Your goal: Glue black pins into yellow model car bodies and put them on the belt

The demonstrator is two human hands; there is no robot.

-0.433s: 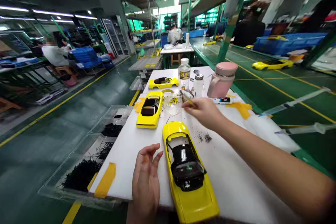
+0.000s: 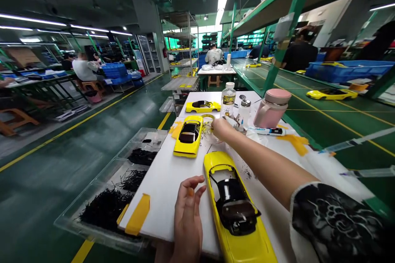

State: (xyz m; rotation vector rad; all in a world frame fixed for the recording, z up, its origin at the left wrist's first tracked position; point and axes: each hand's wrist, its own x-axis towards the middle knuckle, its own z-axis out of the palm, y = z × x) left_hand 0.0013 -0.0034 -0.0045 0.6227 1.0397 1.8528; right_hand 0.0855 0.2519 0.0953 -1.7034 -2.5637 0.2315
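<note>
A yellow model car [image 2: 234, 209] with a black interior lies lengthwise on the white board [image 2: 166, 176] right in front of me. My left hand [image 2: 188, 218] rests beside its left flank, fingers loosely spread, holding nothing. My right hand [image 2: 220, 128] is stretched far forward, closed over a clear bag of small parts [image 2: 210, 129] next to a second yellow car [image 2: 189, 135]. What its fingers hold is hidden. A third yellow car [image 2: 202, 106] sits farther back.
A pink jar [image 2: 272, 109], a clear bottle [image 2: 228, 99], a smaller bottle [image 2: 244, 111] and a marker [image 2: 268, 131] stand behind the right hand. A clear tray of black parts [image 2: 114, 197] hangs off the board's left edge. People work at distant benches.
My right arm has reached farther forward to the bag beside the second car. The view has shifted and tilted. The left hand stays by the near car.
</note>
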